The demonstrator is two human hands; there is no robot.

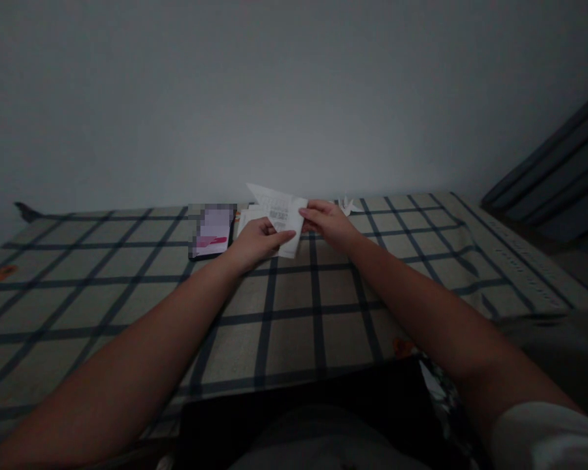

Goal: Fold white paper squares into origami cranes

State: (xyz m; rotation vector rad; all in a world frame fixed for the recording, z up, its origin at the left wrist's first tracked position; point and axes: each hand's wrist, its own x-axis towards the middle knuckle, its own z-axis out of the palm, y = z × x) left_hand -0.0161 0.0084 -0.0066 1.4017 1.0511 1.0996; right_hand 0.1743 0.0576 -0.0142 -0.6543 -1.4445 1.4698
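Note:
Between my hands, a little above the table, is a folded sheet of white printed paper (280,210) with a pointed corner sticking out to the upper left. My left hand (259,243) pinches its lower left part, thumb across the front. At the right edge, my right hand (326,222) grips it between thumb and fingers. Some fingertips are hidden behind the paper. Left of my left hand lies a phone (213,230) with a lit, partly blurred screen. A small folded white paper piece (347,206) with pointed tips sits just beyond my right hand.
The table has a checked cloth (294,326) with dark blue lines. More pale paper (245,217) lies beside the phone, partly behind my left hand. A plain wall (294,98) rises at the table's back edge, and a dark curtain (558,170) hangs at right.

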